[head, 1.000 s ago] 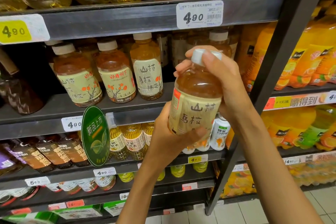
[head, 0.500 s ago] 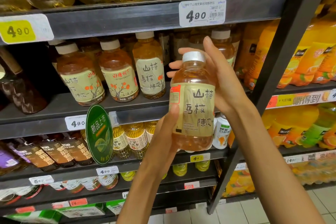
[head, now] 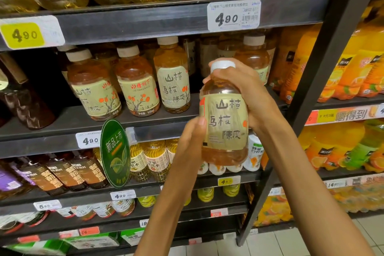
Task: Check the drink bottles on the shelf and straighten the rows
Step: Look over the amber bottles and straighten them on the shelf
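A: We are looking at the held bottle [head: 225,122] in front of the shelf [head: 145,119], out in the air, clear of the row, its cream label facing us and standing upright.

B: And the right hand [head: 247,93] is doing the work up top, fingers curling over the shoulder and neck just under the white cap [head: 223,65], the palm lying behind the bottle's right side. That grip is wrapping the bottle firmly.

A: The left hand [head: 192,143] is coming in low on the bottle's left side. The thumb is lying against the label's left edge, and the palm is pressing along the lower body. How far the other fingers are reaching round the back, I cannot tell.

B: Behind it, three matching amber bottles are standing at the shelf's front: the left bottle [head: 92,87] and the middle bottle [head: 136,81] are tilting a little and showing different label faces, while the third bottle [head: 173,75] is showing the same large characters as the held one.

A: A fourth bottle [head: 254,54] is peeking out behind the right hand, further back on that same shelf.

B: A green oval sign [head: 115,153] is hanging from the shelf lip, beside a white price tag [head: 89,140] reading 4.90.
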{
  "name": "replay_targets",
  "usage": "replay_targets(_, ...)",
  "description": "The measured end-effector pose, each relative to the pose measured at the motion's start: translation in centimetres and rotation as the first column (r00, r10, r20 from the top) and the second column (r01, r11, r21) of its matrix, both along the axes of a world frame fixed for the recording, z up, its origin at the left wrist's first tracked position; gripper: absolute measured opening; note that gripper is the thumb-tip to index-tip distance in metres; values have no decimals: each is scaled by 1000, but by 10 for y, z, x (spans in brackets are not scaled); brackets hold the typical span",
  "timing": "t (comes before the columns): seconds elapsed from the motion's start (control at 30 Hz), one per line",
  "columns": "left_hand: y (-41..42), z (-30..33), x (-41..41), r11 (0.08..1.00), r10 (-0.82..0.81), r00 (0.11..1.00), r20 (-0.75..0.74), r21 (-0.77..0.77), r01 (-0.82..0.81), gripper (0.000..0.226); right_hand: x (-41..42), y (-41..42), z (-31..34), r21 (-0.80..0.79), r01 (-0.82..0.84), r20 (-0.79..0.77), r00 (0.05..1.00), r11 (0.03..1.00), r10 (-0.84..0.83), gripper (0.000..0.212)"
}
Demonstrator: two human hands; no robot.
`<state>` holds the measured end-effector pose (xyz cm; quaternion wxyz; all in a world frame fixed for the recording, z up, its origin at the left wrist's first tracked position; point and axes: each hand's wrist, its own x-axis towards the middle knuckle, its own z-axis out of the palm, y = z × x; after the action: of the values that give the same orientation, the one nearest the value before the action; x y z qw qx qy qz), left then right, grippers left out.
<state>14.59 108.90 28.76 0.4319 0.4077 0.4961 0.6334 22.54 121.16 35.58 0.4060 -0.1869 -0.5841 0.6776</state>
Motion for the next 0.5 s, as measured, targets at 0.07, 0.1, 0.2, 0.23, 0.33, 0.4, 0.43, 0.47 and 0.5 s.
replay_targets(0.07,2,1,0,999,29,999,-44,33,-27,59,0,-1,3,55,55,14,998,997,-56,19)
replay_targets(0.1,3,0,0,998,35,997,-65,56,-31,61,0,-2,3,61,67,10,998,996,-67,22)
replay_targets(0.2,7,-1,5,989,104,987,-120,120,-89,52,2,-6,5,119,34,-36,999,992,-30,34)
replay_targets(0.23,8,-1,5,982,131,984,-124,152,-112,54,4,-8,5,171,-5,-53,998,985,14,37)
replay_targets(0.33,9,-3,3,959,199,970,-141,231,-164,60,10,-9,9,322,-73,-12,997,944,81,42)
replay_targets(0.4,9,-2,1,949,223,965,-139,259,-182,67,11,-11,11,317,-86,23,996,945,83,43)
replay_targets(0.43,9,-2,0,944,232,963,-141,271,-187,72,12,-12,11,292,-104,22,995,951,102,41)
replay_targets(0.47,9,-1,-2,940,236,961,-144,284,-188,77,12,-14,11,277,-123,15,992,953,124,37)
replay_targets(0.5,10,-1,-4,937,237,960,-152,296,-184,81,13,-16,10,278,-131,10,991,951,133,35)
